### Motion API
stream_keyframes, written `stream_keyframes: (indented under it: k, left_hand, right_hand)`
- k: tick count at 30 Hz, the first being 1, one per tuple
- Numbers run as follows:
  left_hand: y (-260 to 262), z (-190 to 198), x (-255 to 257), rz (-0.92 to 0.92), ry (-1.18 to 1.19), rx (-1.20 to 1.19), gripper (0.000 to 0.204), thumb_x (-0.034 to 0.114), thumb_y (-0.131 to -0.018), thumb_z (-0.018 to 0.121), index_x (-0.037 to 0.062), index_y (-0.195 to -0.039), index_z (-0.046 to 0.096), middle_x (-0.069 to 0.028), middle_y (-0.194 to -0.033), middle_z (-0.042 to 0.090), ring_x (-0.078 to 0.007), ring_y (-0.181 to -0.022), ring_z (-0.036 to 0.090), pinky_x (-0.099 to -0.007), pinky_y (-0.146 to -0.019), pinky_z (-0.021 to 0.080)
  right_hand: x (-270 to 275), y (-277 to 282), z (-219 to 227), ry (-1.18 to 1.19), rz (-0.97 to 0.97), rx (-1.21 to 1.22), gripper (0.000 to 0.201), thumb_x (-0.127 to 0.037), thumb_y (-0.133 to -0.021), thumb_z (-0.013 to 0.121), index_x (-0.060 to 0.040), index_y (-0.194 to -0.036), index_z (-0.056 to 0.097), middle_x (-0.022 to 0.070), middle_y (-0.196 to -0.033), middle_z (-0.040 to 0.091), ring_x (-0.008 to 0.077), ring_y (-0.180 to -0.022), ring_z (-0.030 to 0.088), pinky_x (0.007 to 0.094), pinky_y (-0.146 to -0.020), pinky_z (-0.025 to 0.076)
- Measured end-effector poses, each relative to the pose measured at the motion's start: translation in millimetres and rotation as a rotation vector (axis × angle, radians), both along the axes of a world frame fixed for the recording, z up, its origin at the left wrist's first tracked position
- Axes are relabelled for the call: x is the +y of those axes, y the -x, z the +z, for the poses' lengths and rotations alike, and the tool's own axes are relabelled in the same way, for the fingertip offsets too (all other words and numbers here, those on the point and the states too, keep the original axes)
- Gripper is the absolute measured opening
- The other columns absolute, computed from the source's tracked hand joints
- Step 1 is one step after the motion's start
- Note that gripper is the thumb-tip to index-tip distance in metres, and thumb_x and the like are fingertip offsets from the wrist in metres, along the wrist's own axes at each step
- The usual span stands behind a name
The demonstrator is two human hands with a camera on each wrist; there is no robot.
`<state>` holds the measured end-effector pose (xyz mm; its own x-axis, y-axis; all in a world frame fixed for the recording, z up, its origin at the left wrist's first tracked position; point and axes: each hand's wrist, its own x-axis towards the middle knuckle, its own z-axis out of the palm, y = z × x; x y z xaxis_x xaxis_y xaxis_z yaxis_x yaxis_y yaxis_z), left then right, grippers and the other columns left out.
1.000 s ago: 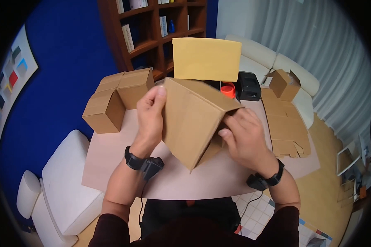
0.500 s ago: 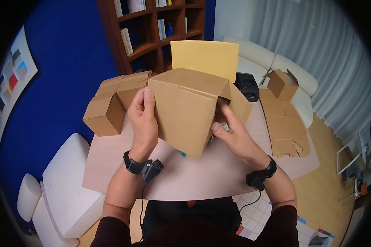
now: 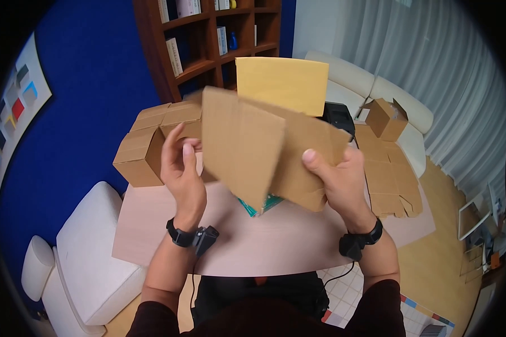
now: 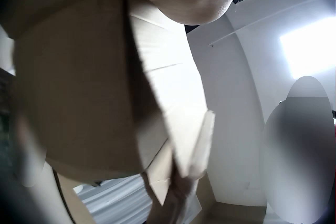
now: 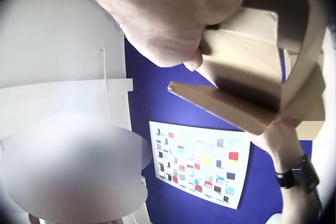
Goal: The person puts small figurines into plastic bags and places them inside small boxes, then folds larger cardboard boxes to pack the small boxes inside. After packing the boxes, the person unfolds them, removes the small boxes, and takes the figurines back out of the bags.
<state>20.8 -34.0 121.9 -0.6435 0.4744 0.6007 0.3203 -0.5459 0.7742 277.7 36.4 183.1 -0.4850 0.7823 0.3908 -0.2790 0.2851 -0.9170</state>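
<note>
A brown cardboard box (image 3: 242, 146) is held up over the table, tilted, with one flap (image 3: 309, 160) standing out on its right side. My right hand (image 3: 346, 182) grips that flap, thumb on the near face and fingers behind it. At the box's left side is my left hand (image 3: 183, 177), its fingers loosely bent and away from the cardboard in the head view. The right wrist view looks into the open box (image 5: 247, 61). Below the box, part of a green item (image 3: 250, 209) shows on the table; most of it is hidden.
Closed cardboard boxes (image 3: 138, 154) stand at the table's left. Flattened cardboard (image 3: 391, 168) lies along the right, with an open box (image 3: 387, 119) behind it. A yellow panel (image 3: 281, 84) and a black device (image 3: 338, 119) are at the back of the pale table (image 3: 242, 253).
The box has turned in the hands, and its flap now swings out to the right. My left hand has come off the box's left side; my right hand has moved from the opening to the flap.
</note>
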Motion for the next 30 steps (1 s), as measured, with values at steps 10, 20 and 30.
stream_keyframes:
  k: [10, 20, 30]
  left_hand:
    - [-34, -53, 7, -1.122, 0.143, -0.557, 0.051, 0.015, -0.103, 0.069, 0.0051, -0.15, 0.052, -0.0136, -0.154, 0.053, -0.0304, -0.139, 0.054, -0.0505, -0.118, 0.043]
    - [-36, -43, 5, -1.304, 0.176, -0.378, 0.108, 0.0, -0.085, 0.077, 0.0177, -0.171, 0.014, -0.0153, -0.169, 0.034, -0.0384, -0.156, 0.035, -0.0617, -0.129, 0.026]
    - [-9, -10, 7, -0.789, -0.148, -0.762, 0.061, 0.043, -0.109, 0.06, 0.0082, -0.157, 0.046, -0.01, -0.159, 0.053, -0.0302, -0.147, 0.049, -0.0496, -0.122, 0.042]
  right_hand:
    - [6, 18, -26, -0.923, -0.083, -0.179, 0.023, 0.003, -0.085, 0.081, 0.001, -0.108, 0.078, 0.0111, -0.099, 0.077, 0.0244, -0.094, 0.074, 0.0299, -0.085, 0.055]
    - [-13, -8, -13, -0.25, -0.065, 0.137, 0.047, -0.005, -0.092, 0.081, 0.0052, -0.134, 0.063, 0.0104, -0.118, 0.074, 0.0175, -0.106, 0.07, 0.0337, -0.093, 0.058]
    - [-5, -5, -55, 0.062, 0.022, 0.023, 0.065, 0.003, -0.091, 0.076, 0.0067, -0.145, 0.041, 0.0151, -0.134, 0.063, 0.0177, -0.125, 0.063, 0.033, -0.102, 0.055]
